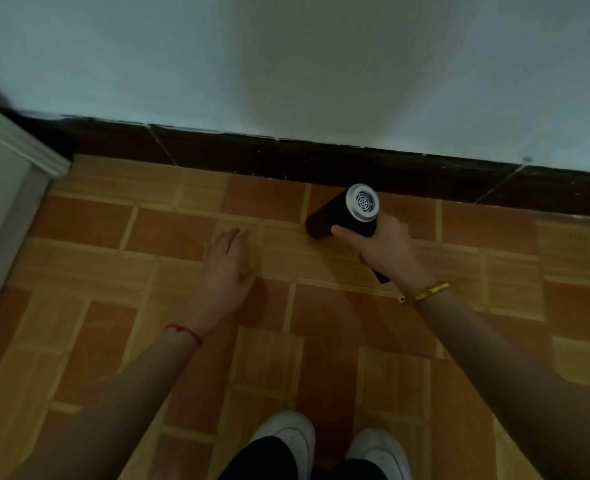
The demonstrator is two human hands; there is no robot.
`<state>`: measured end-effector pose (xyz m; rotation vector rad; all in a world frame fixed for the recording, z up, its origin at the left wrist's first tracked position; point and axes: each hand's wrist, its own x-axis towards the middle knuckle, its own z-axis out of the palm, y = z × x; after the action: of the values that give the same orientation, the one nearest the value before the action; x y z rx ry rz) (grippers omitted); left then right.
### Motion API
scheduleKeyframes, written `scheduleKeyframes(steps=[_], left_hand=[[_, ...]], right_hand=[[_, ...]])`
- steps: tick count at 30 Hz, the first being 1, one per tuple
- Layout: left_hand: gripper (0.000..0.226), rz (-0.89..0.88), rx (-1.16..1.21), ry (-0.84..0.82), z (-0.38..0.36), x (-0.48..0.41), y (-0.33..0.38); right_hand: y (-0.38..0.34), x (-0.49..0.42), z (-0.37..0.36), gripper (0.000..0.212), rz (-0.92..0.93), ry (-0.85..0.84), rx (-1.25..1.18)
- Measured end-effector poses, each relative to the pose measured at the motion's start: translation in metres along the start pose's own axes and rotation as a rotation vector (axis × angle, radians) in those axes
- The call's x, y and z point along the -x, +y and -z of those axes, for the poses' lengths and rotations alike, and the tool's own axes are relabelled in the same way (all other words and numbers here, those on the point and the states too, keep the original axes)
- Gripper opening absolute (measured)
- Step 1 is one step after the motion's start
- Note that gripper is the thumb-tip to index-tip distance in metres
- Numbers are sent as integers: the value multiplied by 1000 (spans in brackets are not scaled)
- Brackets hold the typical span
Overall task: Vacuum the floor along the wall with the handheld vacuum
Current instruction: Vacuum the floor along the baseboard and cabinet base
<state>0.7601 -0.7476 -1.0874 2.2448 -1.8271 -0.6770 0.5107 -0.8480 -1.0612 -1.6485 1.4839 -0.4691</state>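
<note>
Orange and tan brick-pattern tiled floor [338, 317] runs up to a dark brown baseboard [321, 161] under a pale blue-grey wall [286, 57]. Small black handheld vacuum [347, 213] with a silver round vented rear cap sits low over the floor, near the baseboard, right of centre; its dark nozzle end points left and down, at or just above a tile, contact unclear. Right hand [380, 247] is wrapped around the vacuum's handle, thumb along the body, thin gold bracelet [423, 292] on the wrist. Left hand [229, 268] is left of the vacuum, apart from it, fingers loosely spread, holding nothing, hovering over or resting on the floor; can't tell which. Red string bracelet [186, 332] on that wrist. White door frame [16, 157] at far left. Two white sneakers [286, 441] at near edge.
</note>
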Motion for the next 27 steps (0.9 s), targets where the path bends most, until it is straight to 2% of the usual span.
scheduleKeyframes(steps=[7, 10, 12, 15, 19, 21, 27], left_hand=[[74, 128, 58, 28, 11, 34, -34], [75, 177, 51, 33, 15, 46, -46], [76, 210, 42, 45, 17, 54, -54], [74, 243, 49, 64, 22, 69, -65], [73, 282, 76, 68, 25, 89, -83], [73, 305, 78, 82, 26, 99, -93], [74, 384, 71, 125, 32, 134, -114]], right_hand=[[-43, 9, -50, 38, 122, -348, 28], [-56, 9, -62, 30, 161, -423, 55], [-63, 5, -70, 24, 160, -407, 98], [-70, -6, -81, 25, 151, -283, 144], [-76, -17, -98, 46, 202, -121, 111], [-81, -21, -107, 53, 205, -121, 95], [-108, -6, -147, 53, 284, -249, 117]])
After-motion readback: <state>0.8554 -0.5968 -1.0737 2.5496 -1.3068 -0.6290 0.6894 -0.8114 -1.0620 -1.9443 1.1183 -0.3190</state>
